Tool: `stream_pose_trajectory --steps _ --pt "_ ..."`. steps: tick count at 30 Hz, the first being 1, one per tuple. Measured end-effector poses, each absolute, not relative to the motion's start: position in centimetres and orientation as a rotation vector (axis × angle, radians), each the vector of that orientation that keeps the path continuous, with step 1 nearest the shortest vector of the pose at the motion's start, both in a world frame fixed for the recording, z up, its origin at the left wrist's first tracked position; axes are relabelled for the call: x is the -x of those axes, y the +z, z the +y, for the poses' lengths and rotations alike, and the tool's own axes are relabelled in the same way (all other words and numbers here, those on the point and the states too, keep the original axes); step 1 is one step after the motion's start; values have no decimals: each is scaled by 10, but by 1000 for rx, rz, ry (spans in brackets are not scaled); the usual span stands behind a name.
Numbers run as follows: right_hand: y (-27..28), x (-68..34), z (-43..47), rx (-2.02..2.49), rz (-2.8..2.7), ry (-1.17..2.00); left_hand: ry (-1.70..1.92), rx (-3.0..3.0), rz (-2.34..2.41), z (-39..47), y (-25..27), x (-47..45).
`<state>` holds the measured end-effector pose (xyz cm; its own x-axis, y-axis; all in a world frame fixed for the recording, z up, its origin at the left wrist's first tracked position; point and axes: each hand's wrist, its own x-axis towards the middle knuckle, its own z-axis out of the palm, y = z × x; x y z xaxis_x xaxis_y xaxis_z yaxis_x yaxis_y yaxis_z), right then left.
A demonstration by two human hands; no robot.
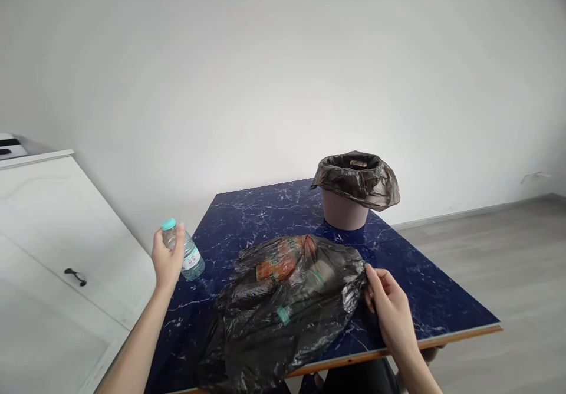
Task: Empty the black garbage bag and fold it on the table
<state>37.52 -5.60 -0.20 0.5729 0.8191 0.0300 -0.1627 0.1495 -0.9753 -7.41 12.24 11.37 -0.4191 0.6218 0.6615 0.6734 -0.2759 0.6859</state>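
Observation:
My left hand is closed around the upper part of a clear plastic water bottle with a turquoise cap and a white label. The bottle tilts a little at the left edge of the table. With its thumb and fingers, my right hand pinches the right edge of a black plastic bag. This thin bag lies spread over the table's near part. Through its film show an orange-red wrapper, a turquoise bottle cap and other items that I cannot make out clearly.
A pinkish bin lined with a dark bag stands at the back right of the blue marble-patterned table. A white cabinet is close on the left. Behind the table rises a white wall.

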Motion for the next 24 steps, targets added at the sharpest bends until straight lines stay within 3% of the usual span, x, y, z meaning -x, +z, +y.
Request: stream_pose_trajectory --steps 7,15,19,24 --pt "-1 -376 -59 1266 -680 793 -1829 1539 -1719 103 116 65" --pt "-4 -376 -59 1274 -690 798 -1663 1653 -1327 -10 96 38" --pt "-3 -376 -58 1247 -701 806 -1265 2273 -1367 -57 83 37" --pt "-4 -376 -58 1273 -710 793 -889 2609 -1396 -81 73 34"
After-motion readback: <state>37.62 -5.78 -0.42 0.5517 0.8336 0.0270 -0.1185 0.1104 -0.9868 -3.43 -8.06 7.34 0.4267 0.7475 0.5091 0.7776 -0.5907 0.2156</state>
